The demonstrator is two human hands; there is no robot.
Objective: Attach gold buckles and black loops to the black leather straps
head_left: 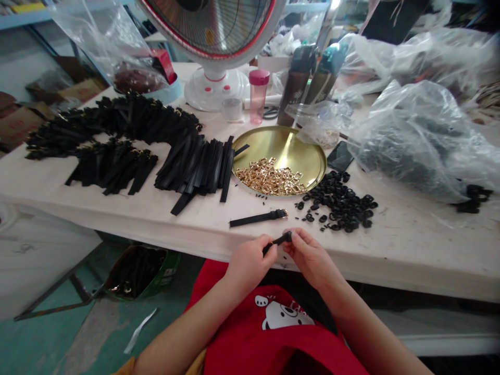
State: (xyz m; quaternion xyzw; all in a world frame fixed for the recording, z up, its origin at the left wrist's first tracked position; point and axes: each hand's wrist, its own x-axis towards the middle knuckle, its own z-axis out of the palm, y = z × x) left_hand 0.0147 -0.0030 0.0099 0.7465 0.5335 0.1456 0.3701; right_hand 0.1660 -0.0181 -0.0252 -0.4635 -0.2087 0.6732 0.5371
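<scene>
Between my hands, at the table's front edge, is a short black strap (280, 240). My left hand (253, 259) pinches one end of it. The fingers of my right hand (308, 254) close on its other end, where a small black loop seems to sit; the fingertips partly hide it. Just beyond lies a finished-looking black strap with a gold buckle (258, 218). Gold buckles (269, 178) are heaped in a round gold tray (273, 140). To the right is a pile of small black loops (344, 203). Flat black straps (195, 166) lie left of the tray.
Bundles of buckled black straps (117, 120) cover the table's left side. A white fan (214, 86), a pink bottle (258, 96) and dark bottles (295, 86) stand behind. A phone (340, 156) and plastic bags (425, 130) lie right. A green bin (172, 268) is below.
</scene>
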